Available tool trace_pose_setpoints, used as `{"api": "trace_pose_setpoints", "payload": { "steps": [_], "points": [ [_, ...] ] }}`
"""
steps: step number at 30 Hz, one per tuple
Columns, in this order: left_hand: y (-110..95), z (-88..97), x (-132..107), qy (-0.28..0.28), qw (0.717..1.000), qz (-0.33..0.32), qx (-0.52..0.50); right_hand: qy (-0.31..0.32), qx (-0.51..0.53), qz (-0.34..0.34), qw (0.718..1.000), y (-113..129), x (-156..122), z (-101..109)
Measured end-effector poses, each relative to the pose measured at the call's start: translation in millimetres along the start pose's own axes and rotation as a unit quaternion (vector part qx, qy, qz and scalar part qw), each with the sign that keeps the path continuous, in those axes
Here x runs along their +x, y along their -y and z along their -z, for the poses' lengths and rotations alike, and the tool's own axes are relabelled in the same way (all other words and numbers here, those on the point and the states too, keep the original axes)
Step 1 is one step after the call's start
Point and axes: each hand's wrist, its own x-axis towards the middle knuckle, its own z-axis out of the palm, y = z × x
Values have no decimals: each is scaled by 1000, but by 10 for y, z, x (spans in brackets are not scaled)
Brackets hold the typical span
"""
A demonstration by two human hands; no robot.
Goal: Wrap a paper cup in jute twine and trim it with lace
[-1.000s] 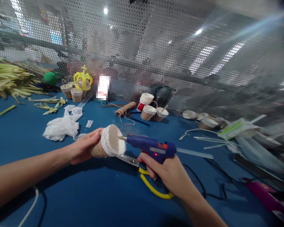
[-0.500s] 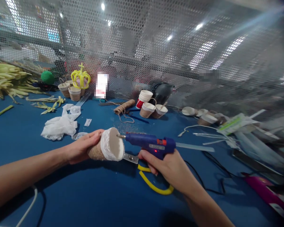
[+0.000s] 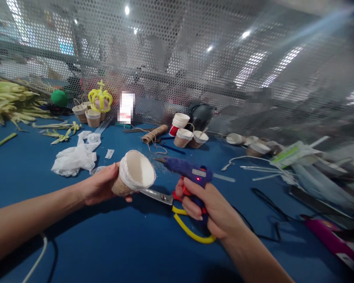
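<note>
Wrapped in brown twine with white lace round its rim, a paper cup (image 3: 137, 171) is tilted in my left hand (image 3: 102, 184), its open mouth turned toward the right and up. My right hand (image 3: 206, 204) grips a blue glue gun (image 3: 185, 169) by its handle, fingers closed by the red trigger. A red light glows on the gun, and a clear glue stick (image 3: 224, 177) sticks out of its back. The metal nozzle points left, just beyond the cup's rim and apart from it. Under both hands lie scissors (image 3: 194, 232) with yellow handles, partly hidden.
White lace (image 3: 73, 159) lies behind my left hand. A twine roll (image 3: 155, 133), several cups (image 3: 183, 137) and a yellow crown (image 3: 100, 98) stand along the mesh wall. Clear glue sticks (image 3: 262, 173), a black cord (image 3: 268, 204) and a magenta object (image 3: 330, 239) are at right.
The glue gun has drawn back from the cup's rim and tipped nose-up, with my right fingers now round its trigger. The cup has turned its mouth more upward.
</note>
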Motion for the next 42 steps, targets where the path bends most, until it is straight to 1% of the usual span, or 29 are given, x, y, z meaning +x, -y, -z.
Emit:
{"api": "trace_pose_setpoints", "payload": {
  "steps": [3, 5, 8, 11, 13, 16, 18, 20, 23, 26, 28, 31, 33, 35, 38, 42],
  "points": [
    [5, -9, -4, 5, 1000, -12, -9, 25, 130, -46, 990, -60, 45, -55],
    [5, -20, -1, 0, 1000, -15, -8, 39, 186, -71, 979, -96, 67, -84],
    [4, -36, 7, -6, 1000, -19, -8, 61, 229, -105, 966, -137, 88, -108],
    [7, -47, 11, -16, 1000, -21, -4, 65, 231, -108, 965, -163, 91, -124],
    [10, -52, 9, -16, 1000, -23, 0, 56, 196, -83, 976, -175, 80, -140],
    [9, -51, 9, -12, 1000, -27, 5, 35, 96, -31, 994, -189, 48, -168],
    [5, -45, 12, -15, 999, -27, 8, 10, 22, -11, 1000, -189, 26, -182],
    [2, -36, 19, -20, 999, -27, 18, -22, -48, 3, 999, -175, 6, -183],
    [0, -21, 35, -31, 998, -29, 37, -54, -172, 41, 983, -117, -26, -144],
    [0, -10, 50, -50, 997, -23, 51, -35, -286, 67, 955, -25, -64, -79],
    [1, -8, 55, -66, 996, -13, 63, -22, -332, 69, 940, 35, -88, -48],
    [6, -11, 54, -71, 994, -1, 83, -45, -372, 83, 923, 83, -101, -37],
    [12, -13, 48, -57, 994, 6, 89, -73, -384, 82, 917, 82, -90, -35],
    [17, -11, 40, -38, 995, 14, 87, -86, -392, 76, 913, 67, -71, -26],
    [20, 2, 31, -20, 996, 24, 80, -83, -400, 66, 910, 62, -53, -2],
    [14, 19, 32, -18, 996, 21, 83, -53, -395, 22, 917, 100, -67, 13]
  ]
}}
